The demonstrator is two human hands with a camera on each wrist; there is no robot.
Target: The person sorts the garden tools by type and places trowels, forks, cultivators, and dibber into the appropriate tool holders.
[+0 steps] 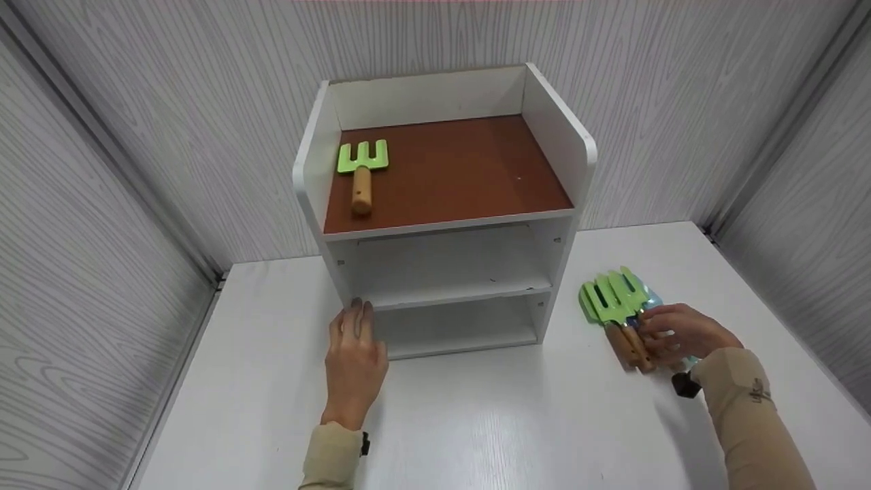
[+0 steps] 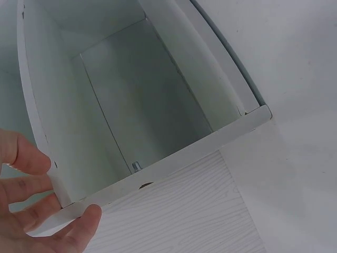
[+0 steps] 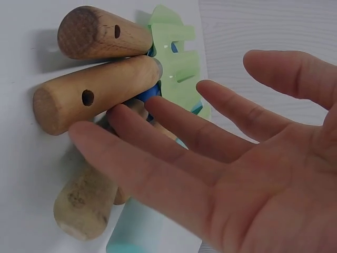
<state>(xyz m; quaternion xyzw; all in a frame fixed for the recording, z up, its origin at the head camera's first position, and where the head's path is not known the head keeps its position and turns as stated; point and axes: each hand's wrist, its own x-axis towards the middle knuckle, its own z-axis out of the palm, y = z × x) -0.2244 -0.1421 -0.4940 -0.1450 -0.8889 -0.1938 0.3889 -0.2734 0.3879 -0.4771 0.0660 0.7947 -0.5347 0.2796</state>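
Note:
My left hand (image 1: 354, 367) touches the lower left front edge of a small white shelf unit (image 1: 435, 299). In the left wrist view its fingers (image 2: 87, 226) spread about the corner where a shelf board meets the side panel. At the right, my right hand (image 1: 684, 333) hovers at a pile of garden tools, with its fingers extended over the wooden handles (image 3: 97, 95) and nothing gripped. Green hand forks (image 1: 612, 296) lie on top of that pile. Under them shows part of a light blue tool (image 1: 654, 298), mostly hidden.
On the unit's brown top (image 1: 456, 170), another green hand fork (image 1: 363, 173) lies at the left, its wooden handle toward the front. Raised white side panels (image 1: 561, 129) border this top. Beneath are two open compartments. Grey wood-grain walls (image 1: 102, 272) enclose the white table (image 1: 476, 422).

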